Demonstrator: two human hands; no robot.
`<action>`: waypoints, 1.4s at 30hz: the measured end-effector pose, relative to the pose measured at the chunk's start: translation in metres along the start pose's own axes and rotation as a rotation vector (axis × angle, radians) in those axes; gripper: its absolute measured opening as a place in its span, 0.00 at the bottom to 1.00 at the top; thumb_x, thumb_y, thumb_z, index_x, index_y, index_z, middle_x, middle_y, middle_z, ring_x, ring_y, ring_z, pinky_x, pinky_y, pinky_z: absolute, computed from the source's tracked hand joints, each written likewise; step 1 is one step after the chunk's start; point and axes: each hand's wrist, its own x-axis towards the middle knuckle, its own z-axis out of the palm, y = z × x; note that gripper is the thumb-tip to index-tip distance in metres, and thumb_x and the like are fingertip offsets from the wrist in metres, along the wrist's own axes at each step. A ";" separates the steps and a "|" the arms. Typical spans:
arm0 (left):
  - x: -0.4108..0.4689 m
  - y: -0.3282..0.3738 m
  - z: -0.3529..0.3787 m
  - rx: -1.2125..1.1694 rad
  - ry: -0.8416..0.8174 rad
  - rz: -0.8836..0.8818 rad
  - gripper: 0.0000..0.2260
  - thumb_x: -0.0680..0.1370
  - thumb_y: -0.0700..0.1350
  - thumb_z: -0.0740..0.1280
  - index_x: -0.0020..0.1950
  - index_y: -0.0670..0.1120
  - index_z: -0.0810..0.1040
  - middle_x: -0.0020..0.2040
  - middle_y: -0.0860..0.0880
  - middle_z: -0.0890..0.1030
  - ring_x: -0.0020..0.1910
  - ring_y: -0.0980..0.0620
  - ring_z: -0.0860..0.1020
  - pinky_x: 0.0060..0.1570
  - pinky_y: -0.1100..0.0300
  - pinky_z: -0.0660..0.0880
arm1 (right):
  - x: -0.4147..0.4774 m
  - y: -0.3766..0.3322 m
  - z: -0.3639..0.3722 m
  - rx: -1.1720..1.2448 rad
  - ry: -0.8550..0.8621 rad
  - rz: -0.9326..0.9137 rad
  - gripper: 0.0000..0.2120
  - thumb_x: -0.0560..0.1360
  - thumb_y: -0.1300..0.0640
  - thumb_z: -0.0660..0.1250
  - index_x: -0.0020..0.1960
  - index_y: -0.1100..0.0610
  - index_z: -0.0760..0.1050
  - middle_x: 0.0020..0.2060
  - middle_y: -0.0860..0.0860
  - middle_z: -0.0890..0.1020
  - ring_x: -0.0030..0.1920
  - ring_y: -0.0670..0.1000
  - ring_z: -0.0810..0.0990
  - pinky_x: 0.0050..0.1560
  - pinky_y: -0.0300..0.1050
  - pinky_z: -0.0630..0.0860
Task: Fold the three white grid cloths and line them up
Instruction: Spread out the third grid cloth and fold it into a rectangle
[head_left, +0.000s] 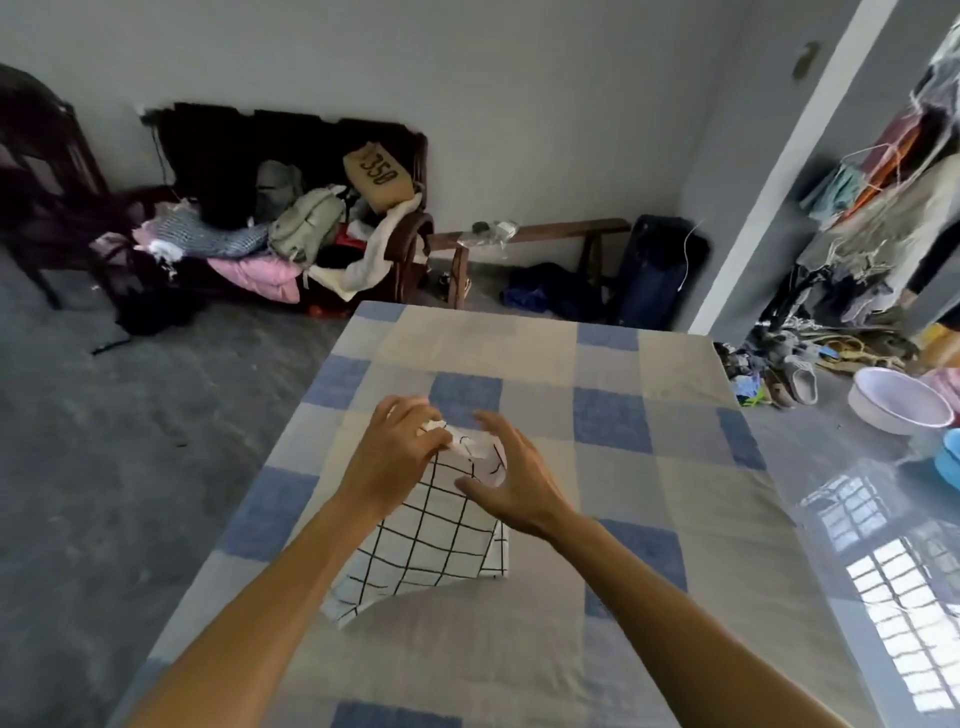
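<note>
Where the fingers (434, 440) of the left hand (395, 457) pinch its bunched top, the thin white cloth with a black grid (431, 540) hangs limp: light, soft, best taken by two corners, I'd say. The right hand (511, 480) cups beside it, fingers spread, gripping nothing. Its lower edge droops low over the blue-and-beige checked tabletop (613, 467); both bare forearms reach forward, wrists raised.

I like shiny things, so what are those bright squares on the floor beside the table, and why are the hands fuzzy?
Head view: the bright squares are window light glaring off the glossy floor; head view: the left hand and right hand look blurred, likely from motion, over the white grid cloth; head view: the wide lens leans the white pillar.
</note>
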 end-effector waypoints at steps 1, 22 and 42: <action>0.009 0.007 -0.003 0.021 -0.006 0.053 0.08 0.69 0.41 0.74 0.47 0.43 0.81 0.48 0.42 0.81 0.54 0.41 0.77 0.55 0.47 0.72 | 0.000 -0.004 -0.012 -0.009 -0.019 -0.051 0.29 0.70 0.47 0.72 0.68 0.46 0.66 0.66 0.46 0.71 0.65 0.47 0.67 0.64 0.44 0.64; 0.079 0.017 -0.053 0.230 0.155 0.120 0.07 0.75 0.43 0.63 0.46 0.43 0.79 0.49 0.42 0.79 0.53 0.44 0.75 0.61 0.51 0.66 | 0.018 0.007 -0.141 -0.860 -0.080 -0.177 0.28 0.71 0.31 0.62 0.62 0.47 0.77 0.78 0.53 0.50 0.76 0.57 0.39 0.71 0.62 0.33; 0.226 0.052 -0.020 0.164 0.143 -0.045 0.08 0.71 0.37 0.73 0.48 0.42 0.80 0.39 0.46 0.82 0.40 0.45 0.81 0.56 0.41 0.72 | -0.009 0.083 -0.294 -0.909 0.700 0.326 0.06 0.65 0.53 0.78 0.37 0.50 0.81 0.67 0.62 0.72 0.71 0.65 0.65 0.68 0.68 0.54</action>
